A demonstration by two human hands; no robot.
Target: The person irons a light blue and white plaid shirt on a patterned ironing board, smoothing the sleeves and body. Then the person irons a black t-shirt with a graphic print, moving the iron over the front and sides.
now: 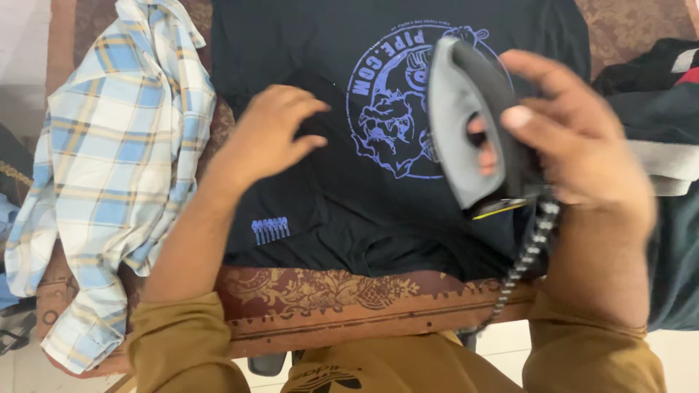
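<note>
A black cotton T-shirt with a round blue printed emblem on its chest lies spread flat across a tabletop covered by a rust-red cloth with a pale ornamental pattern, its hem toward the person and a small row of blue marks near the lower left edge. The left hand rests on the shirt just left of the emblem, palm down, fingers loosely spread and slightly curled, grasping nothing, only pressing the fabric. The right hand is wrapped around the handle of a dark grey and black electric clothes iron, fingers threaded through the handle opening and the thumb stretched over the top; the iron sits over the right part of the emblem, tilted so that its grey side faces the camera, and whether its soleplate touches the shirt cannot be told. A black-and-white braided cord runs from the iron's rear down past the tabletop's front edge. Both forearms emerge from mustard-brown sleeves. To the left of the T-shirt, partly hanging over the tabletop's edge, lies a crumpled light-blue, white and yellow plaid shirt. At the right edge a pile of dark, grey and red garments lies just beside the right hand.
</note>
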